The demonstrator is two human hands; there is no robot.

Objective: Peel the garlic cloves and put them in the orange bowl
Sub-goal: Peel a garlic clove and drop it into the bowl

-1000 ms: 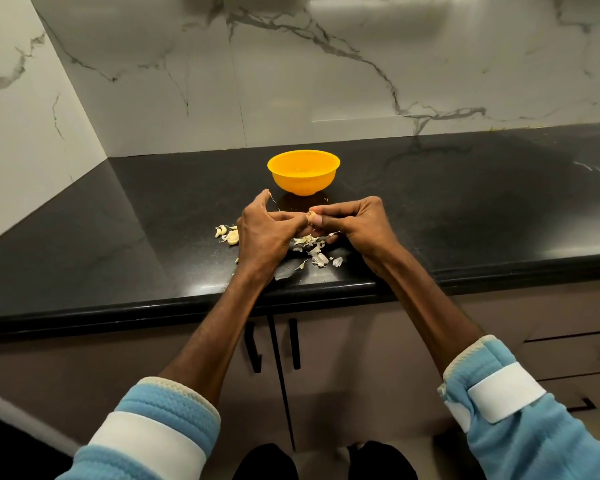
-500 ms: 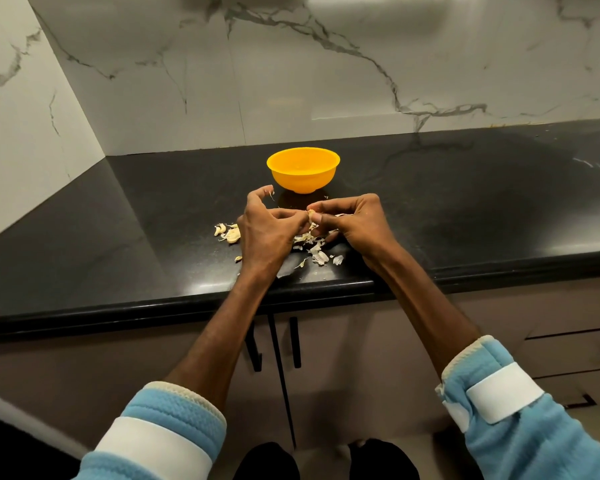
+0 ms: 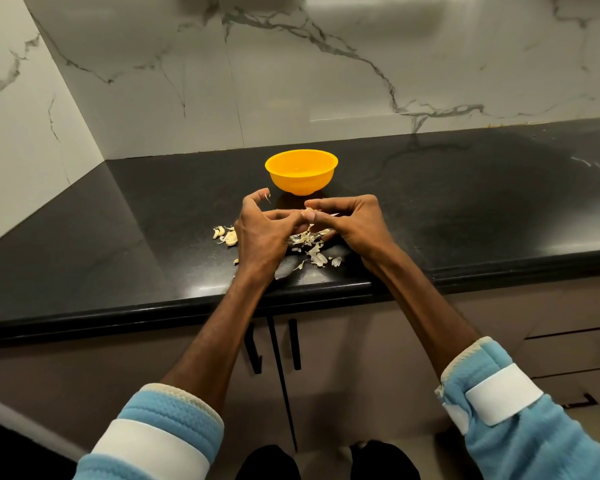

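I am holding both hands together low over the front part of the black counter (image 3: 465,202), fingertips meeting in the middle. My left hand (image 3: 262,233) is pinching a small pale garlic clove (image 3: 309,213) between its thumb and a fingertip. One of its other fingers is sticking up and away from the grip, with a wisp of skin hanging at its tip. My right hand (image 3: 352,225) is coming in from the other side with its fingers curled, and its fingertips are pinching the same clove. So both hands are clamped on that one clove, which is sitting between them, above the counter and mostly hidden by my fingers.

The orange bowl (image 3: 301,173) is standing upright on the counter just beyond my hands, slightly towards the left one, and neither hand is touching it. I cannot tell from this angle what is lying inside it.

Under and just in front of my hands a scatter of papery garlic peels (image 3: 312,249) is lying on the counter. To the left of my left hand a small cluster of loose cloves (image 3: 226,235) is lying close together.

My pale blue sleeves (image 3: 174,417) are showing at the bottom. The grey cabinet doors (image 3: 343,358) with dark handles are below the counter edge. Veined marble wall (image 3: 326,81) is rising behind the counter.
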